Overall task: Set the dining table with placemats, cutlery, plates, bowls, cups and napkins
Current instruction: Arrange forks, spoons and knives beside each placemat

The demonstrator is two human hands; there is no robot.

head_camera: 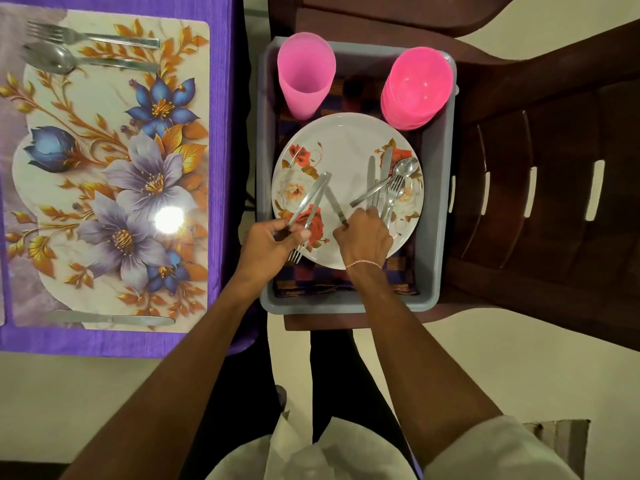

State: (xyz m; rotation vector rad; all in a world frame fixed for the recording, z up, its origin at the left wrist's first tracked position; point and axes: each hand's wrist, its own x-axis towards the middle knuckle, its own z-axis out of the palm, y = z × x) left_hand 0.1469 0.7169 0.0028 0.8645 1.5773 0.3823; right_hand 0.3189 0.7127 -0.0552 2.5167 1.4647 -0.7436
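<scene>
A grey tub (434, 216) on a brown chair holds a floral plate (346, 147), pink cups (304, 77), pink bowls (417, 86) and checked napkins (398, 278). Loose cutlery (389, 183) lies on the plate's right side. My left hand (273, 244) is shut on a fork and another utensil (311, 199), tines pointing down towards me. My right hand (363, 237) pinches a knife (334, 202) over the plate. The floral placemat (114, 168) on the purple table carries a fork (90, 36), a spoon (79, 60) and a knife (114, 319).
The brown plastic chair (540, 188) fills the right side, its seat under the tub. The purple tablecloth (225, 133) edge runs just left of the tub. Part of another placemat (1, 306) shows at the far left. Cream floor lies below.
</scene>
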